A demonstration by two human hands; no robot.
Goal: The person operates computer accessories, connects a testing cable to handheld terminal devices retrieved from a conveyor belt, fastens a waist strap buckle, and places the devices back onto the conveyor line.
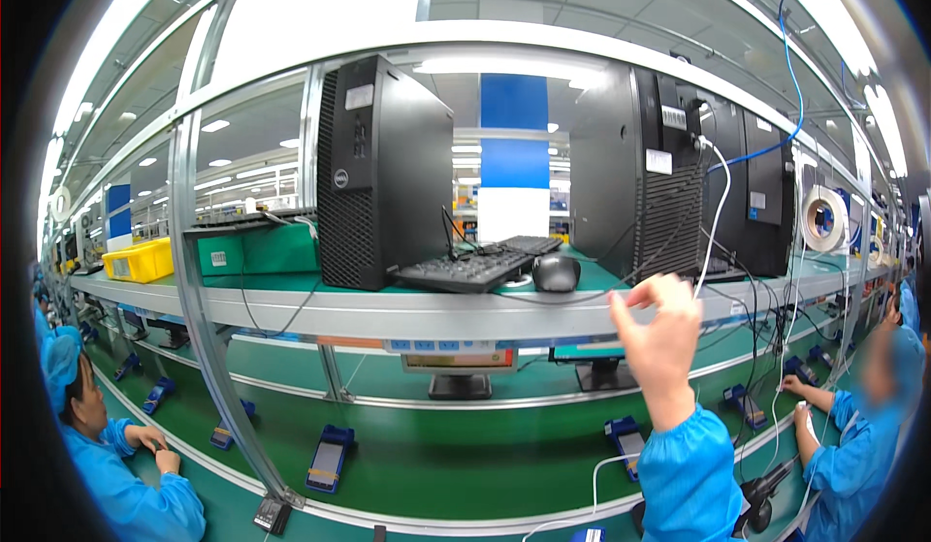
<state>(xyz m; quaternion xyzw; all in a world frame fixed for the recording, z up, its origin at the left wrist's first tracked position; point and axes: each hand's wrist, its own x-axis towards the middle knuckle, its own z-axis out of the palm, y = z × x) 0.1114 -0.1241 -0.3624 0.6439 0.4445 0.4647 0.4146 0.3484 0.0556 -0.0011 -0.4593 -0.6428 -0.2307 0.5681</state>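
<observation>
My right hand (662,338) is raised at the front edge of the metal shelf (465,317), its blue sleeve (690,474) rising from the lower edge. Thumb and forefinger curve together as in a pinch, and the other fingers are curled. Whatever they may hold is too small or hidden to make out. A white cable (722,193) runs from a black computer tower (669,193) down to just above my fingers; whether I grip it or it passes behind is unclear. To the left of the hand lie a black mouse (556,273) and a black keyboard (475,266). My left hand is out of view.
Another black tower (378,174) stands left on the shelf, near a yellow bin (139,261). Dark cables (752,304) hang at right. Below, handheld devices in blue holders (330,460) sit on a green bench (417,445). Co-workers in blue sit left (131,474) and right (863,445).
</observation>
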